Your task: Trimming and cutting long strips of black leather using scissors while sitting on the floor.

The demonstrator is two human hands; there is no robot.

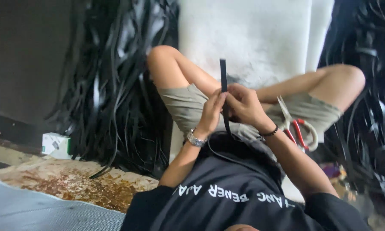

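Black rubber strip (223, 77) stands upright between the person's two hands, above the lap, its lower end trailing down over the dark shirt. The left hand (211, 112) is closed around the strip from one side, fingers curled, a metal watch (196, 139) on that wrist. The right hand (244, 105) pinches the same strip from the other side, touching the left hand. Red-handled scissors (297, 126) rest on the right thigh. Heaps of black strips (111, 94) lie piled at both sides, with a small white box (55, 143) near the left heap.
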